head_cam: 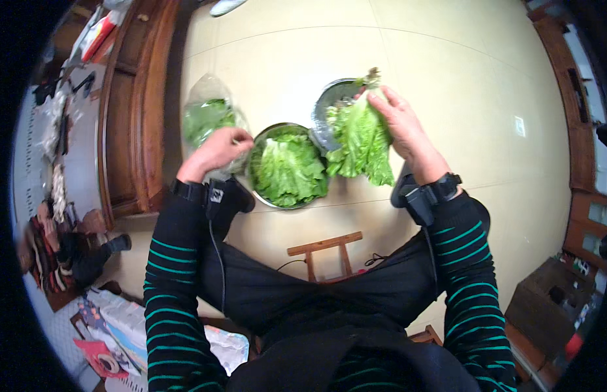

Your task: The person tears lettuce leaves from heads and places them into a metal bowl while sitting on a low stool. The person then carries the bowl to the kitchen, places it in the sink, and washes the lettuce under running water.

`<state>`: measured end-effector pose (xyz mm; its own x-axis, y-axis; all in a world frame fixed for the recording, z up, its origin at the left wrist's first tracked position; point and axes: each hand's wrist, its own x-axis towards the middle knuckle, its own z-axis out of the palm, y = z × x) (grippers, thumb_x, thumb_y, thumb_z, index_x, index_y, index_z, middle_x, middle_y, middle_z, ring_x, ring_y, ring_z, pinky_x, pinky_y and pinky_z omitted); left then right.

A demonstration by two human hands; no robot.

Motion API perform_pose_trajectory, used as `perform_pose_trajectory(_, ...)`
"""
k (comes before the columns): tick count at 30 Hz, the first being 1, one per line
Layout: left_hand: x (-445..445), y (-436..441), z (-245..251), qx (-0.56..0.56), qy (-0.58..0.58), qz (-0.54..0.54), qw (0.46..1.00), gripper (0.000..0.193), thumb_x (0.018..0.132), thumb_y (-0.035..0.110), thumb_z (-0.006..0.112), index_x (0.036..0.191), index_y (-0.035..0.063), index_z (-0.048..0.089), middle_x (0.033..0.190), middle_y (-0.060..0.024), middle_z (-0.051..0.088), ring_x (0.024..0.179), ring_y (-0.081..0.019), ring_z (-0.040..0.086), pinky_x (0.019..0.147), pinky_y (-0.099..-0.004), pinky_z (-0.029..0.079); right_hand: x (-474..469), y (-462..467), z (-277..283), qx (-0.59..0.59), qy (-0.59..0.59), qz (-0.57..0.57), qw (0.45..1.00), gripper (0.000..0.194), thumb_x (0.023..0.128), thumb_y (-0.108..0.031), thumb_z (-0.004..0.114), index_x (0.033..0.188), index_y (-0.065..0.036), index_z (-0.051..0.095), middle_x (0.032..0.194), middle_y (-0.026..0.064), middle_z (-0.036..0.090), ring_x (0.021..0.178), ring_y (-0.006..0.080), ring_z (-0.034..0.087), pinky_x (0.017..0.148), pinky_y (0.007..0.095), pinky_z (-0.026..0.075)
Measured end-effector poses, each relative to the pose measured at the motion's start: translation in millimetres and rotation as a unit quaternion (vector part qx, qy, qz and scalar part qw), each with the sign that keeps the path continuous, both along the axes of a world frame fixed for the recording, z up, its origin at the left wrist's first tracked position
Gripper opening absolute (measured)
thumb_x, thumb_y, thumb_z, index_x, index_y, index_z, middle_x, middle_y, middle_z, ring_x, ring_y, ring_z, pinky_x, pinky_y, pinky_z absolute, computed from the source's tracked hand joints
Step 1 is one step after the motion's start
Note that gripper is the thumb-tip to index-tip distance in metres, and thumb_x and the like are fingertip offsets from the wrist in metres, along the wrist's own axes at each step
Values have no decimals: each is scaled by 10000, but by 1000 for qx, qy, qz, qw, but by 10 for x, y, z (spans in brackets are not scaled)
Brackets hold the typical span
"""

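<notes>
In the head view my right hand (399, 120) grips a bunch of leafy green lettuce (359, 137) near its browned root end, with the leaves hanging down. The bunch hangs over a metal bowl (323, 105) lined with clear plastic, which holds some scraps. Left of it, a round metal bowl (271, 203) is filled with lettuce leaves (288, 169). My left hand (222, 149) is by this bowl's left rim, fingers curled with a small pale piece that looks pinched between them. Beside and partly behind that hand lies a clear plastic bag (205, 105) with more greens inside.
A dark wooden cabinet (131, 112) stands at the left. A low wooden stool or frame (325, 245) is on the tiled floor between my legs. Another person (82, 255) is at the lower left. A shoe (225, 7) shows at the top, and a dark box (548, 304) at the lower right.
</notes>
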<state>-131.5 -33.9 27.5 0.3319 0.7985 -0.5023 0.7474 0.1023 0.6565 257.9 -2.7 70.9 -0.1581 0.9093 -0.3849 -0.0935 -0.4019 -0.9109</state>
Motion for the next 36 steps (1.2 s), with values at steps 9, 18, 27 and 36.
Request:
perform_pose_trajectory(9,-1292,-16,-911,15,279,-23,960,251,902,188,615,1104,238,754,1520,-241,394,1466,-387,263,1139,-480,351,-225,62,-24,72,-70,33,994,329,994,-269,625,1257,-72,625,1108,10,640,1041,102,569,925,264,445)
perform_pose_trajectory(18,-1306,-133,-1144,-13,430,21,903,357,834,84,642,1176,143,726,1632,-149,205,1377,-401,419,1071,-505,438,-462,268,58,71,0,-84,994,366,1001,-278,613,1329,-119,583,1129,4,623,940,59,576,778,224,492)
perform_pose_trajectory(27,-1871,-205,-1265,151,287,94,941,547,798,-24,610,1320,130,567,1498,-186,378,1199,-409,570,1026,-453,474,-1722,26,-68,-68,59,-7,996,345,967,-221,624,1254,-47,543,1063,56,609,810,126,638,721,271,609)
perform_pose_trajectory(36,-2088,-364,-794,150,196,69,967,230,734,-98,618,884,73,648,1451,-115,439,1167,-372,598,952,-439,503,-2427,61,-202,-73,13,119,990,316,968,-213,623,1213,-30,543,1040,35,609,741,63,580,704,256,607)
